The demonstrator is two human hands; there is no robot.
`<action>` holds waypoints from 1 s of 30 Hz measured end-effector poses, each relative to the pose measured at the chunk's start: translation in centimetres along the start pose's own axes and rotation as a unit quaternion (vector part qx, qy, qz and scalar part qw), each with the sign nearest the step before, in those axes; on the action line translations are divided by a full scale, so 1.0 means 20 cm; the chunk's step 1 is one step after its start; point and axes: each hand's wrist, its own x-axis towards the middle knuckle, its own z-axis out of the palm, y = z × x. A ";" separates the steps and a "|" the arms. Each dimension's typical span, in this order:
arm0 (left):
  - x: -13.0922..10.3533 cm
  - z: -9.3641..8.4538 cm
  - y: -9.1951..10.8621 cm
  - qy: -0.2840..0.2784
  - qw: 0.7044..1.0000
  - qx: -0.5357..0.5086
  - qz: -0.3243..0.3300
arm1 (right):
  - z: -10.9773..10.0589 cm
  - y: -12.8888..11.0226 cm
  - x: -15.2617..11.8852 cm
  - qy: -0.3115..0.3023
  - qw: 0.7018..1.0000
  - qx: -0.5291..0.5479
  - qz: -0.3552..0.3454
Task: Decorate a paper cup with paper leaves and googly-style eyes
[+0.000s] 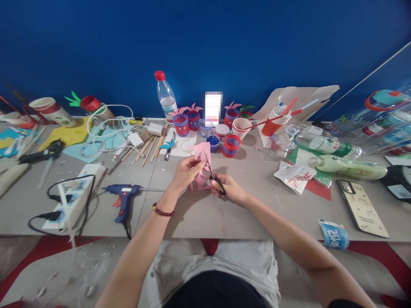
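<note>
Between the fingers of my left hand (pixel 189 171) is a piece of pink paper (pixel 203 150), held up above the table. My right hand (pixel 229 188) grips a pair of scissors (pixel 217 183) by the dark handles, and their blades meet the pink paper. More pink paper with cut, pointed edges (pixel 201 182) lies below, partly covered by my hands. Beyond them stand a red-and-blue painted cup (pixel 231 146), an open jar of blue paint (pixel 212 143) and several painted cups with pink paper tops, one of them a purple cup (pixel 181 125).
On the left lie a blue glue gun (pixel 123 197) and a white power strip (pixel 77 194) with cables. A clear bottle (pixel 167 100) stands at the back. To the right are plastic bottles (pixel 330 144), a phone (pixel 362 207) and a blue wrapper (pixel 334 234) at the table's front edge.
</note>
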 end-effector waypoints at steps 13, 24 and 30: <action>-0.01 0.01 0.03 -0.003 1.000 -0.012 -0.011 | 0.01 0.00 0.00 0.003 1.000 0.006 -0.002; -0.01 0.02 0.02 -0.004 1.000 -0.016 -0.010 | 0.00 0.00 0.00 0.001 1.000 0.002 -0.012; 0.00 0.00 0.02 -0.006 1.000 -0.004 0.006 | 0.00 0.00 0.00 0.001 1.000 -0.002 -0.004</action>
